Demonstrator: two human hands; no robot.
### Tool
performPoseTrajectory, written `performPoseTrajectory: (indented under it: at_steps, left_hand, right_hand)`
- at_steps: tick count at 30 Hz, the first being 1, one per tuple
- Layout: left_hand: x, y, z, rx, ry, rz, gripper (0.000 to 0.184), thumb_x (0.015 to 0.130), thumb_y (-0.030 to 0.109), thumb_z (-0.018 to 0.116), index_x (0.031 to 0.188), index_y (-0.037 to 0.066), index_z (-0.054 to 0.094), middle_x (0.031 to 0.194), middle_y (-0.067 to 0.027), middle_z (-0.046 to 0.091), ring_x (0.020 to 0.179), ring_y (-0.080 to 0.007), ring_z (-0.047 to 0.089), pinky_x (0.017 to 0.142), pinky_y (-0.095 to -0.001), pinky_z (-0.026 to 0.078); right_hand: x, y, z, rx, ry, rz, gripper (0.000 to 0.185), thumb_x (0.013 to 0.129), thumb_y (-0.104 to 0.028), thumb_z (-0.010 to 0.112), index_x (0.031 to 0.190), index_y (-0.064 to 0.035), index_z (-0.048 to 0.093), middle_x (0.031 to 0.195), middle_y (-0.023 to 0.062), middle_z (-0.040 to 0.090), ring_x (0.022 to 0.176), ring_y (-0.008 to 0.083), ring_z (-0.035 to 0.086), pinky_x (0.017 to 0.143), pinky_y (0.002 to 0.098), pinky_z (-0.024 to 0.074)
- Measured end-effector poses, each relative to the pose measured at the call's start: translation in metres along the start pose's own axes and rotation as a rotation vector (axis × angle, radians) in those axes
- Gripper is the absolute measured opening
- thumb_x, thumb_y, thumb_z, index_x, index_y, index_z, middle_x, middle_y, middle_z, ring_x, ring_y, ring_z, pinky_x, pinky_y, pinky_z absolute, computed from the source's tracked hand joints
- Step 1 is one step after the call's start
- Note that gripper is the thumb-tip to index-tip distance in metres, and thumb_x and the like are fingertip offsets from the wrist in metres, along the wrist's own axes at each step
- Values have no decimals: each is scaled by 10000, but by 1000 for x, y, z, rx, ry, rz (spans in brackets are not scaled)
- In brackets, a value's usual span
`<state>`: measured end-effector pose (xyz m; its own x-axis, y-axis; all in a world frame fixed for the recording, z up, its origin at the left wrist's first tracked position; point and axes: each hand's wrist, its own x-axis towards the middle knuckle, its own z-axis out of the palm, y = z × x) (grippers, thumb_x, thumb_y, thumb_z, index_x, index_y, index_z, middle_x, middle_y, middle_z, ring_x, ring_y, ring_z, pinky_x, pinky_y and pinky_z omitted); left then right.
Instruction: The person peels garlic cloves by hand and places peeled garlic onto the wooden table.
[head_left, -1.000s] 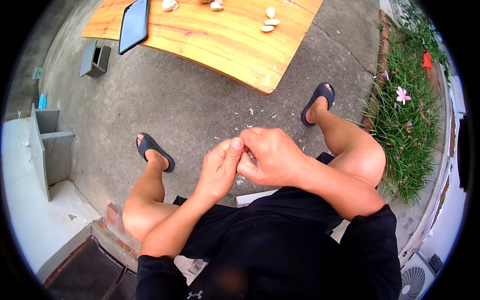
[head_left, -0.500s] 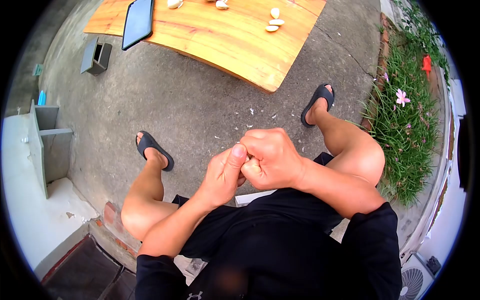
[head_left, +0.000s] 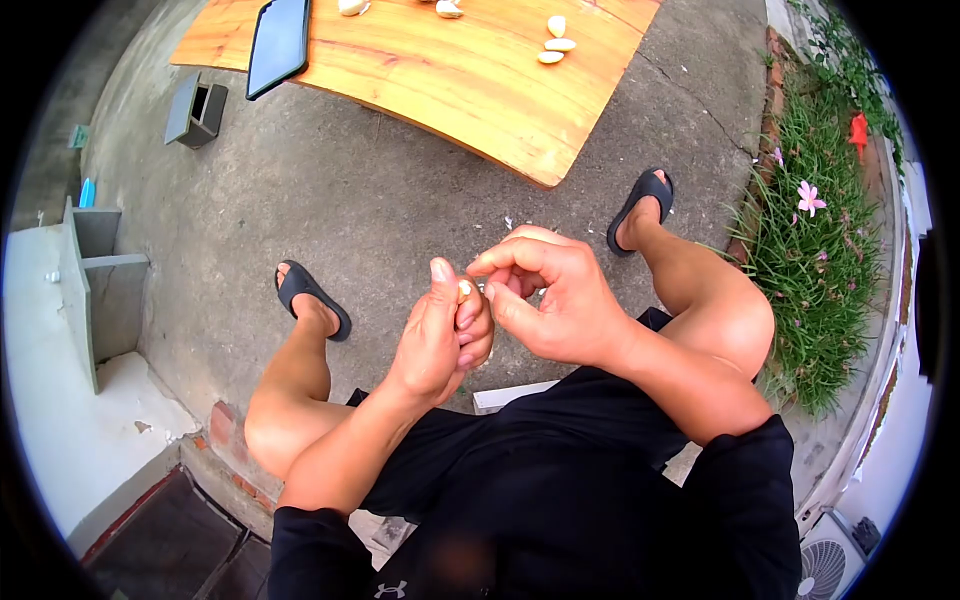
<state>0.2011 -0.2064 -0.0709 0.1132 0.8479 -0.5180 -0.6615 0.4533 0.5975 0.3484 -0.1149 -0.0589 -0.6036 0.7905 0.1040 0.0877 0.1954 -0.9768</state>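
In my left hand [head_left: 440,335] a small pale garlic clove [head_left: 464,291] is gripped, its tip showing between the thumb and curled fingers. Close beside it, my right hand [head_left: 560,295] has its index finger and thumb slightly apart, with the other fingers bent. Whether a scrap of skin clings to that thumb is too small to tell. On the wooden table [head_left: 450,85] ahead lie three peeled cloves [head_left: 560,44]. Farther left on it are a partly cut-off garlic piece [head_left: 448,9] and another whitish one [head_left: 352,7].
A dark-screened tablet [head_left: 279,45] overhangs the table's left edge. A grey box [head_left: 195,112] stands on the concrete floor [head_left: 400,200], where white flakes are scattered. Grass with pink flowers [head_left: 810,198] borders the right side. A white strip [head_left: 512,396] shows below my hands.
My hands, pressed together before, have come slightly apart. The right index finger and thumb have opened, and the clove in my left hand now shows. The view has shifted slightly.
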Motion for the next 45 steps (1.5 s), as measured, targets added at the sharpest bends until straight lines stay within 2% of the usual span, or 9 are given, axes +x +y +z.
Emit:
performPoseTrajectory:
  at_steps: [7, 13, 16, 22, 25, 32, 37, 40, 45]
  left_hand:
    - [5, -11, -4, 181, 37, 120, 567, 1069, 622, 298, 772, 149, 400, 625, 52, 341, 492, -59, 284, 457, -229, 256]
    - [4, -14, -5, 361, 16, 179, 569, 1104, 541, 296, 827, 96, 517, 641, 48, 424, 520, -36, 333, 468, -227, 270]
    - [1, -10, -2, 394, -32, 136, 586, 1109, 525, 300, 871, 65, 574, 636, 51, 432, 520, -34, 338, 467, -231, 270]
    - [-5, -13, 4, 327, -20, 19, 613, 1102, 543, 308, 882, 52, 601, 603, 48, 404, 490, -52, 324, 458, -235, 263]
    - [-5, -8, 6, 204, -17, -59, 595, 1097, 554, 316, 807, 87, 544, 579, 54, 354, 466, -60, 298, 445, -240, 252]
    - [-2, 2, 2, 56, 19, -97, 568, 1087, 575, 336, 681, 178, 324, 575, 60, 295, 459, -57, 266, 424, -247, 236]
    - [-2, -4, 2, 169, 48, 19, 574, 1082, 584, 341, 690, 166, 347, 598, 58, 310, 473, -57, 259, 436, -240, 226]
    - [-3, -5, 4, 213, 75, 56, 582, 1080, 592, 336, 690, 161, 356, 595, 58, 313, 469, -55, 256, 437, -241, 219]
    - [-4, -7, 3, 230, 52, 70, 577, 1085, 582, 325, 710, 148, 390, 606, 54, 332, 475, -52, 285, 440, -242, 231]
  right_hand:
    - [-10, 11, -1, 172, -49, 170, 168, 844, -69, 743, 993, 4, 765, 810, 95, 721, 658, 91, 669, 597, 239, 537]
    - [-10, -1, -8, 76, -73, 191, 143, 837, -98, 753, 924, 16, 743, 750, 88, 713, 656, 87, 669, 590, 248, 535]
    - [-9, -9, -12, -34, -149, 192, 92, 815, -45, 742, 887, -2, 704, 697, 30, 658, 626, 50, 607, 540, 242, 492]
    - [-12, 5, -9, -284, -92, -191, 84, 783, -16, 716, 835, -17, 651, 650, 36, 613, 567, 78, 584, 501, 272, 475]
    - [-16, 0, -9, -150, -93, -32, 78, 813, -12, 710, 882, -2, 676, 681, 51, 640, 583, 86, 607, 511, 268, 486]
    - [-10, 5, -9, -17, -108, -38, 155, 847, -39, 710, 990, 16, 731, 730, 104, 699, 619, 121, 676, 548, 259, 531]
    - [-10, 3, -7, 109, -124, 61, 146, 889, -44, 703, 1010, 31, 733, 808, 109, 748, 685, 96, 698, 573, 237, 548]
    - [-14, 0, -3, 454, -132, 359, 126, 913, -34, 687, 1005, 41, 730, 842, 93, 758, 692, 86, 692, 571, 232, 551]
    - [-15, -1, -3, 451, -152, 401, 121, 928, -34, 679, 1010, 44, 724, 839, 88, 752, 655, 83, 678, 550, 237, 551]
